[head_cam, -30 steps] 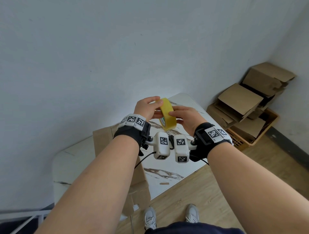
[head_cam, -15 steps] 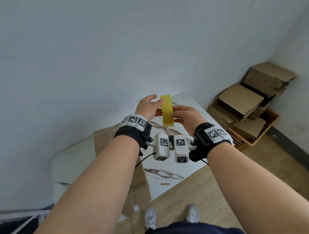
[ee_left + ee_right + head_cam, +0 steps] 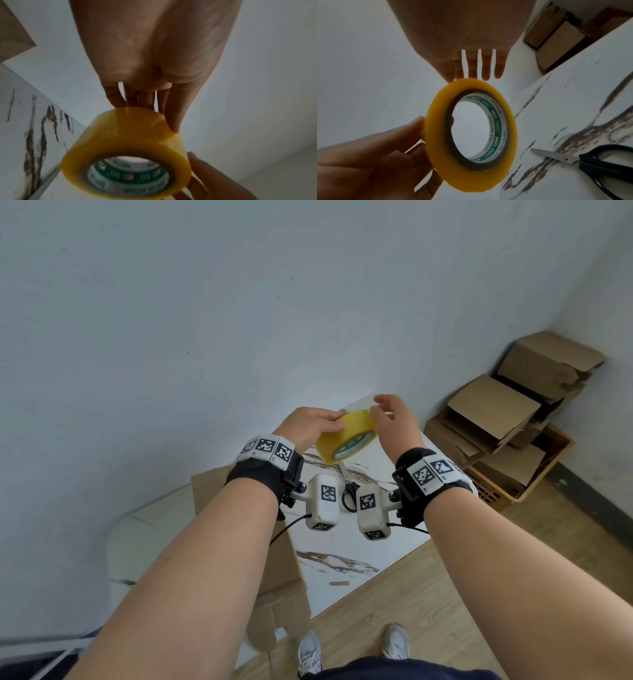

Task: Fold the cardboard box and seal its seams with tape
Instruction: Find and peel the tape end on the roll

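- At the right edge of the head view we see a brown slatted crate (image 3: 534,474) on the wood floor, heaped with loose cardboard boxes (image 3: 493,409) in the room's corner.
- Our left hand (image 3: 308,428) has its grip around the yellow tape roll (image 3: 342,436), thumb on the outer band and fingers behind, raised above the worktop (image 3: 359,542).
- Our right hand (image 3: 394,422) is just beside the roll with a released grip, fingers spread; whether they touch the tape we cannot tell.
- The flattened cardboard box (image 3: 281,570) lies at the lower centre, its flaps hanging past the worktop's near edge.
- Black-handled scissors (image 3: 590,161) lie on the marbled worktop, below the roll.
- White wall fills the upper frame; bare floor lies to the lower right.
- The roll's core has a green and white label; its writing is too blurred to read.
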Action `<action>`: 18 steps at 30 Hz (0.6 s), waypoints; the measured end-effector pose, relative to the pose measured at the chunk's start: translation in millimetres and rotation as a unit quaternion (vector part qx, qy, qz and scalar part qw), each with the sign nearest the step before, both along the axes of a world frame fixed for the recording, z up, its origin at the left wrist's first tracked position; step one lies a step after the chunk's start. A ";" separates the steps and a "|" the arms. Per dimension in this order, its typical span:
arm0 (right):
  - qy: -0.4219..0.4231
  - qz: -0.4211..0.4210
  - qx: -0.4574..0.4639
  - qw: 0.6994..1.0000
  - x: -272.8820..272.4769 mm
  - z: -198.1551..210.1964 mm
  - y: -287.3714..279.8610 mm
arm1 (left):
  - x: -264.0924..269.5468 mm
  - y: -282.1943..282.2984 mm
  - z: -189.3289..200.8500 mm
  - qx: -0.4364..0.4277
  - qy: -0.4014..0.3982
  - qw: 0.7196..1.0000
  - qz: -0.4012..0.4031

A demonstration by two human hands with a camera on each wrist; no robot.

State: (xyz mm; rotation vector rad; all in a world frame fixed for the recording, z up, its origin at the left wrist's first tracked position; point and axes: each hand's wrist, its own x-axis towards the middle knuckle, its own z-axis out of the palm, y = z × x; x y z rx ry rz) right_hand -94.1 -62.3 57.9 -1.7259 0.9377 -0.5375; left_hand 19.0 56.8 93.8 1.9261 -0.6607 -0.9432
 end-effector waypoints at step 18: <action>0.059 0.007 -0.021 0.998 3.8 3.5 14.0 | -8.8 -1.1 13.6 0.015 0.005 1.000 0.027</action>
